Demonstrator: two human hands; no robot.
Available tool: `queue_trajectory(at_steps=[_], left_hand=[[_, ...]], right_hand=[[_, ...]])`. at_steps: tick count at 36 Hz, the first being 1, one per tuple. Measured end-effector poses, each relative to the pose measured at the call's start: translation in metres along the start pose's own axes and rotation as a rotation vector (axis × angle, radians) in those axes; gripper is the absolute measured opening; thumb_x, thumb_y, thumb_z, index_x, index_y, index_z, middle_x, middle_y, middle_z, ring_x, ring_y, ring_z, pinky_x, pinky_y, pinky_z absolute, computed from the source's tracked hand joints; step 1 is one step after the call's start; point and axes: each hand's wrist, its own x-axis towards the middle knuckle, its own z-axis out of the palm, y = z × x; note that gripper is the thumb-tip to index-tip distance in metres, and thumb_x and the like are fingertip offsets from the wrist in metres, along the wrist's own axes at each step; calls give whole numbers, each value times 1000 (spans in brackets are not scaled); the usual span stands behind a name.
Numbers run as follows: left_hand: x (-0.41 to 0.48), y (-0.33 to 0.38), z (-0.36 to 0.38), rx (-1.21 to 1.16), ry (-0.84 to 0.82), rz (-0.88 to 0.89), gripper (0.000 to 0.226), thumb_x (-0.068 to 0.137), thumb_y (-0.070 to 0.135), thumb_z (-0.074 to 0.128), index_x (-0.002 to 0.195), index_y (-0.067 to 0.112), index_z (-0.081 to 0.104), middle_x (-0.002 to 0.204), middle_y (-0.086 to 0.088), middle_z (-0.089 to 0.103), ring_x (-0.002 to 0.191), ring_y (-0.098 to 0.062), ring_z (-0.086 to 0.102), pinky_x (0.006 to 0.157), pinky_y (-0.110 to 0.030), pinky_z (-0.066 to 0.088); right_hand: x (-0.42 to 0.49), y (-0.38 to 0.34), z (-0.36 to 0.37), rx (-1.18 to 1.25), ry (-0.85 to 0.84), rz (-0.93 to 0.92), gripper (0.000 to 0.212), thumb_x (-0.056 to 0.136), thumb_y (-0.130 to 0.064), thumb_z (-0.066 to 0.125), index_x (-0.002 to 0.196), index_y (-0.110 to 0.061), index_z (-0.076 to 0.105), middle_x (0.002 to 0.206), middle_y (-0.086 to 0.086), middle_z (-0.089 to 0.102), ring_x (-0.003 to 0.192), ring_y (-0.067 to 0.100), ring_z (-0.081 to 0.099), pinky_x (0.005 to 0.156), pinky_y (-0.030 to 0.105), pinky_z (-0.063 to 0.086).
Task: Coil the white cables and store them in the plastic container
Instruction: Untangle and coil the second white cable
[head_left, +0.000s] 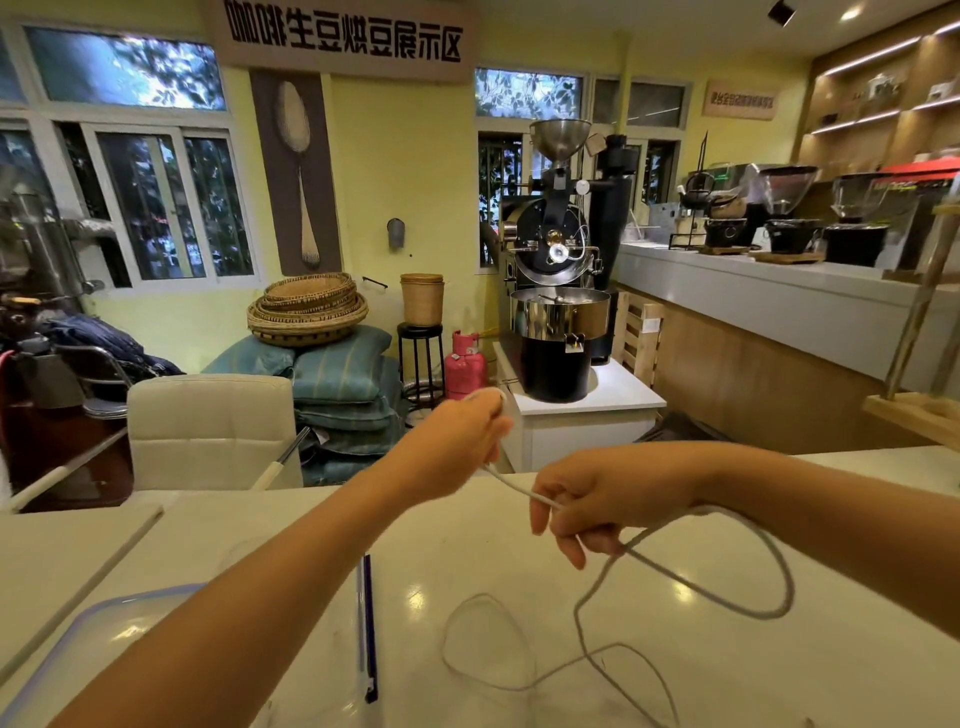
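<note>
Gripped in both hands, the thin white cable (522, 488) is barely started, by my reckoning. Nearest me its slack sprawls over the glossy white table (779, 675) in loose, uneven loops, limp and unwound. At lower left, the clear blue-rimmed plastic container (119, 618) shows no cable that I can see. Farther out, my right hand (587, 506) curls its fingers round the line. Beyond it, my raised left hand (470, 428) holds the cable in a closed fist. Winding and storing are still to do.

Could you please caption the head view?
Left hand and right hand hold a thin white cable over a white table.
</note>
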Motion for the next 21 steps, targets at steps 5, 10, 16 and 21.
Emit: queue_trajectory(at_steps=[5,10,16,21], left_hand=[[-8,1,17,162,-47,74,27,96,27,33,69,26,28,65,11,35,54,-5,36,49,-19,27],[-16,-1,25,230,-128,97,27,96,30,28,69,28,27,65,10,34,55,-6,34,50,-19,27],[-25,11,27,60,-280,43,31,97,28,28,65,30,30,67,11,37,58,-5,35,51,-16,27],[-29,14,25,-246,-422,-118,23,97,22,32,82,10,45,65,9,45,56,-5,40,51,-8,36]], right_hand=[[-10,3,-8,-311,-44,140,18,91,-7,41,81,-21,46,67,-7,57,50,4,48,53,12,42],[-19,10,-13,-497,-60,247,12,92,-7,39,86,-16,46,67,-7,52,56,5,46,56,14,40],[-22,19,-16,-840,-19,301,14,93,-6,40,98,-12,52,69,-6,44,60,5,41,54,14,32],[-21,21,-13,-1137,-17,333,30,96,-15,36,122,-7,49,116,10,58,103,23,54,75,24,36]])
